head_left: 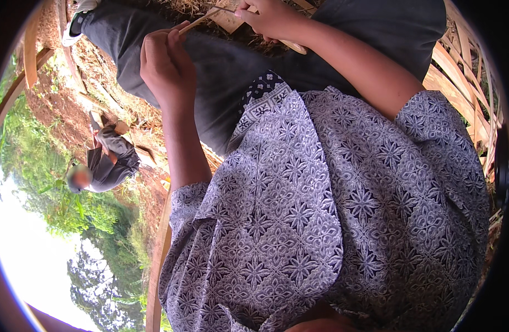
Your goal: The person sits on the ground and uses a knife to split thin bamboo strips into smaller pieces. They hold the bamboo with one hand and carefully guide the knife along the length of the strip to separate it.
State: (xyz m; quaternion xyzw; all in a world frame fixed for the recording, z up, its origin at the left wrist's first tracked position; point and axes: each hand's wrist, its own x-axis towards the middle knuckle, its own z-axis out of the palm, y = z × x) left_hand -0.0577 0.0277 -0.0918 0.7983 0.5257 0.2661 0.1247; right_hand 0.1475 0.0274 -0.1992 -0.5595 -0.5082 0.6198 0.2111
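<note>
My left hand [165, 67] is closed around the near end of a thin pale bamboo strip [202, 21] that runs up and right over my dark trousers [226, 72]. My right hand [268, 19] grips the strip's far end at the top edge. A light wooden handle [293, 46] sticks out below that fist, and its blade is not clearly visible. Both hands are above my lap, and my patterned blue-and-white shirt [332, 210] fills the lower frame.
Piled split bamboo strips [459, 72] lie at the right. Curved bamboo slats [30, 47] bend along the left rim. Another person in grey [108, 163] crouches on red soil at the left, with green plants beyond. My white shoe [77, 22] is at the top left.
</note>
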